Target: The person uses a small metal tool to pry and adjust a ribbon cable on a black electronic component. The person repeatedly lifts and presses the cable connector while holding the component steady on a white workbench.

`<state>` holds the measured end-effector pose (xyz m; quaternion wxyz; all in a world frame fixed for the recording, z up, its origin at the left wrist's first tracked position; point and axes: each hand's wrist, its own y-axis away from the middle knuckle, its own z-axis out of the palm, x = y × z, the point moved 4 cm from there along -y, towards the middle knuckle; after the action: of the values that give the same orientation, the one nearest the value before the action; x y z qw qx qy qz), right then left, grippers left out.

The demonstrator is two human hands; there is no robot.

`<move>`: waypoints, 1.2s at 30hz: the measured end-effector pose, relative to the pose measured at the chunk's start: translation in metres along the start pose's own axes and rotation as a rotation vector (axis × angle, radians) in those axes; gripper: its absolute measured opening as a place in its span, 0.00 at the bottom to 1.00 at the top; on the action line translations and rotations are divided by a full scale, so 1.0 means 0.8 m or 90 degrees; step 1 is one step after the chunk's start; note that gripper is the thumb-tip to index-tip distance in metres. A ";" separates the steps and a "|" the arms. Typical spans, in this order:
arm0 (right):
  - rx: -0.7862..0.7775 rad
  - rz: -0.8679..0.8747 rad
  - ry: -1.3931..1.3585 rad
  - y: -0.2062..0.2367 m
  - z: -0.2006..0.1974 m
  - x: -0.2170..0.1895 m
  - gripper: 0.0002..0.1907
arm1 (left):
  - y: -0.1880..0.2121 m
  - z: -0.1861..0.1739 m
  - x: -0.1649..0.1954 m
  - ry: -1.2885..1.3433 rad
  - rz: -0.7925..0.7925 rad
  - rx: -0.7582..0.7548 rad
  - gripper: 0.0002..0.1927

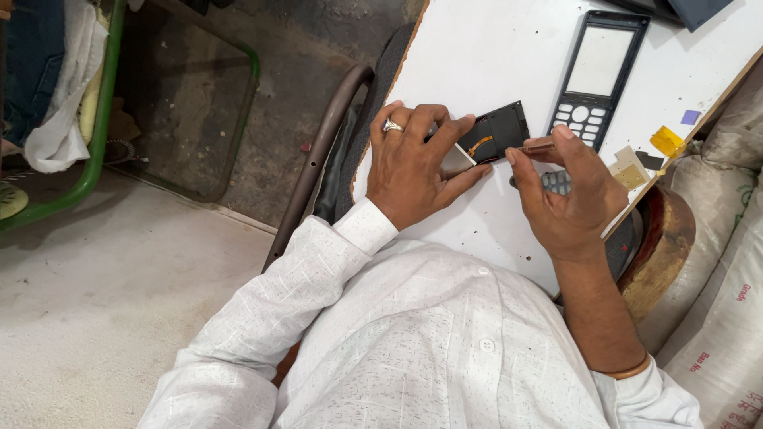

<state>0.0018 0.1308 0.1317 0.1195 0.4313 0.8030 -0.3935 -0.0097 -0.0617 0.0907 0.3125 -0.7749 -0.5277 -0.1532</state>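
White shirt (445,342) below, both hands grip over the white board (493,48) (concrete floor (95,294) beside): left (417,163) pinning phone part (497,133), right (568,195) pinching tool (539,148).

On the board (477,56) across the person's lap, the left hand (417,163) presses down a phone part (493,133), with the right hand (568,191) just right of it holding a tool (536,148). A phone front frame (598,75) lies beyond the right hand, small scraps (666,141) at the board's right edge, and sacks (727,262) farther right.

Both hands (493,179) close together, fingers bent
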 end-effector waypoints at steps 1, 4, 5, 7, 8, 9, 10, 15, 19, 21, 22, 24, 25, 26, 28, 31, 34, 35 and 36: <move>0.005 0.001 -0.003 0.001 0.000 0.000 0.32 | 0.000 0.000 0.000 -0.001 0.001 0.002 0.32; 0.011 -0.001 -0.015 0.004 0.001 -0.002 0.32 | 0.001 0.000 0.000 0.004 0.000 0.000 0.31; 0.006 -0.002 -0.022 0.006 0.001 -0.002 0.32 | 0.001 0.000 0.000 0.008 -0.001 -0.002 0.31; 0.001 -0.006 -0.033 0.007 0.002 -0.001 0.32 | 0.002 -0.001 0.000 0.003 0.003 0.004 0.31; -0.002 -0.006 -0.041 0.008 0.003 -0.001 0.32 | 0.003 -0.001 -0.001 -0.001 0.002 0.005 0.31; -0.003 -0.009 -0.048 0.009 0.004 -0.001 0.32 | 0.004 -0.001 -0.001 -0.001 0.006 0.011 0.31; -0.006 -0.013 -0.050 0.009 0.005 -0.001 0.32 | 0.005 -0.002 -0.001 -0.001 0.009 0.016 0.31; -0.033 -0.013 -0.053 0.010 0.006 -0.003 0.34 | 0.006 -0.004 -0.002 -0.005 0.010 0.016 0.31; -0.002 -0.025 -0.021 0.006 0.005 -0.003 0.35 | 0.006 -0.003 -0.003 0.000 0.011 0.013 0.31; 0.013 -0.020 0.011 0.006 0.004 -0.004 0.35 | 0.007 -0.003 -0.004 0.003 0.007 0.012 0.31; 0.017 -0.015 0.011 0.006 0.004 -0.004 0.35 | 0.007 -0.003 -0.004 0.000 0.009 0.016 0.31; 0.024 -0.003 0.016 0.009 0.003 -0.003 0.34 | 0.007 -0.002 -0.003 -0.002 0.007 0.013 0.31; 0.022 -0.001 0.002 0.011 0.003 -0.005 0.34 | 0.007 -0.001 -0.003 -0.003 0.003 0.008 0.31; 0.022 -0.003 -0.012 0.013 0.006 -0.005 0.33 | 0.007 -0.001 -0.003 -0.005 0.001 0.006 0.31; 0.018 -0.002 -0.038 0.015 0.007 -0.005 0.33 | 0.008 -0.002 -0.001 -0.008 0.012 0.017 0.31; 0.001 0.004 -0.067 0.016 0.008 -0.005 0.33 | 0.010 -0.003 -0.001 -0.009 0.012 0.021 0.31; -0.012 -0.009 -0.071 0.014 0.008 -0.007 0.33 | 0.011 -0.004 -0.002 -0.005 0.010 0.019 0.31; -0.009 -0.016 -0.060 0.012 0.008 -0.007 0.33 | 0.011 -0.004 -0.002 -0.004 0.013 0.019 0.31; -0.008 -0.021 -0.049 0.011 0.008 -0.008 0.34 | 0.011 -0.004 -0.002 -0.005 0.015 0.020 0.31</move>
<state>0.0115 0.1254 0.1259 0.1468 0.4016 0.8073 -0.4067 -0.0023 -0.0672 0.0891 0.3244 -0.7766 -0.5221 -0.1378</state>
